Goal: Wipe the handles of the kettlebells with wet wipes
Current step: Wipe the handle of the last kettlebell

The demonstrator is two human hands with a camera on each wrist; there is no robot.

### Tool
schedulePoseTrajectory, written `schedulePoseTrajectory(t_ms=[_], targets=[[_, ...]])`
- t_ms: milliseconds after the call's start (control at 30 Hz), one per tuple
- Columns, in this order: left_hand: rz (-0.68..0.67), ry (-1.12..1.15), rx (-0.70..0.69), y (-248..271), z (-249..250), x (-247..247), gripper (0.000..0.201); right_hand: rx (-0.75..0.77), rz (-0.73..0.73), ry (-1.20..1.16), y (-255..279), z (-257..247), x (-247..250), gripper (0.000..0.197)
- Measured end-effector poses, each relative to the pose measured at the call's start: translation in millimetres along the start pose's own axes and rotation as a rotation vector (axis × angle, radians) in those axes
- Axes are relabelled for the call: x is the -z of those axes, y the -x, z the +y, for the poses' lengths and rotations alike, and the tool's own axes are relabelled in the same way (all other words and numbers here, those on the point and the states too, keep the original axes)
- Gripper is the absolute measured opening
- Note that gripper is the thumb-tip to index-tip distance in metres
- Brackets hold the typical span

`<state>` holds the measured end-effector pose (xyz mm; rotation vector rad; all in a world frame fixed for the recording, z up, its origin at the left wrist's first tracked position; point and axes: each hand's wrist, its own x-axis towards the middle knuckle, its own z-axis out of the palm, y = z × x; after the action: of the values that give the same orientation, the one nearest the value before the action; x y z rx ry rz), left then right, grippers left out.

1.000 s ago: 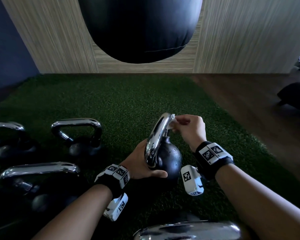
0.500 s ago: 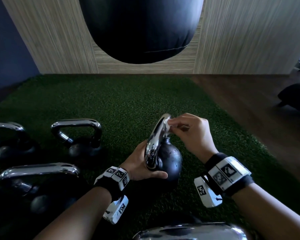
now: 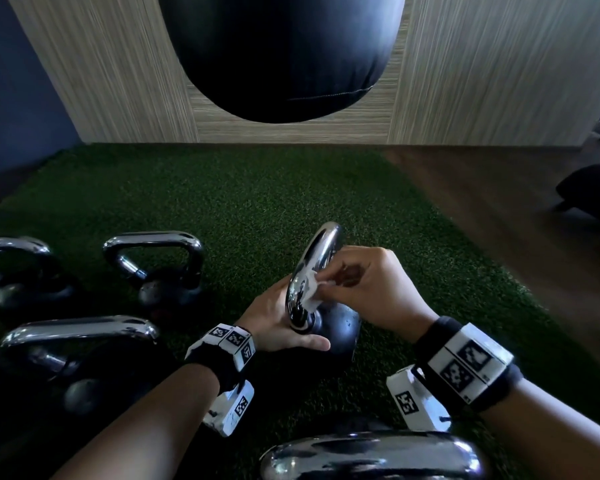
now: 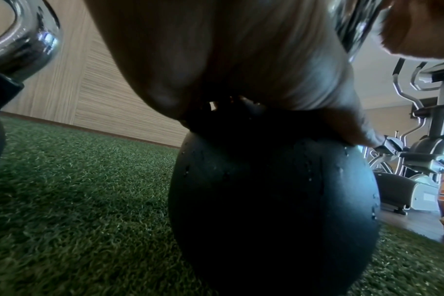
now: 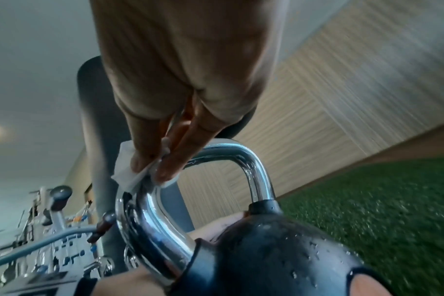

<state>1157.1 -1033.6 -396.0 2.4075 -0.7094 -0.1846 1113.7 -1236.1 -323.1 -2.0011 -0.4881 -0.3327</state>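
A black kettlebell (image 3: pixel 342 329) with a chrome handle (image 3: pixel 317 258) stands tilted on the green turf (image 3: pixel 222 195). My left hand (image 3: pixel 281 323) grips it where handle meets ball, thumb lying along the near side. My right hand (image 3: pixel 368 289) pinches a white wet wipe (image 3: pixel 310 294) against the handle's near leg. The right wrist view shows the fingertips (image 5: pixel 165 160) pressing the wipe (image 5: pixel 124 168) onto the wet handle (image 5: pixel 256 170) above the droplet-covered ball (image 5: pixel 279 250). In the left wrist view my palm (image 4: pixel 228 60) sits on top of the ball (image 4: pixel 271 200).
Three more kettlebells (image 3: pixel 160 265) (image 3: pixel 77 341) (image 3: pixel 14 265) stand on the turf to the left, another handle (image 3: pixel 371 455) right below my arms. A black punching bag (image 3: pixel 281 53) hangs ahead. Wood floor (image 3: pixel 499 209) and exercise machines (image 4: pixel 423 130) lie to the right.
My right hand has slid the wipe from the top of the handle down its near leg toward the ball. The left hand and kettlebell have stayed put.
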Motion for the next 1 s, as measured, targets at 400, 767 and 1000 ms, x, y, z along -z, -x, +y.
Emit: schedulePoseTrajectory(t_ms=[400,767,1000], targets=[[0.035,0.091,0.098,-3,-11,-8,0.082,-0.141,-0.162,0.137,13,29,-19,0.023],[0.068,0.161,0.064,-2,-9,-11,0.072,-0.207,-0.467,0.282,-30,26,-18,0.045],[0.067,0.210,0.058,1,-11,-8,0.049,-0.250,-0.514,-0.172,-25,35,-13,0.016]])
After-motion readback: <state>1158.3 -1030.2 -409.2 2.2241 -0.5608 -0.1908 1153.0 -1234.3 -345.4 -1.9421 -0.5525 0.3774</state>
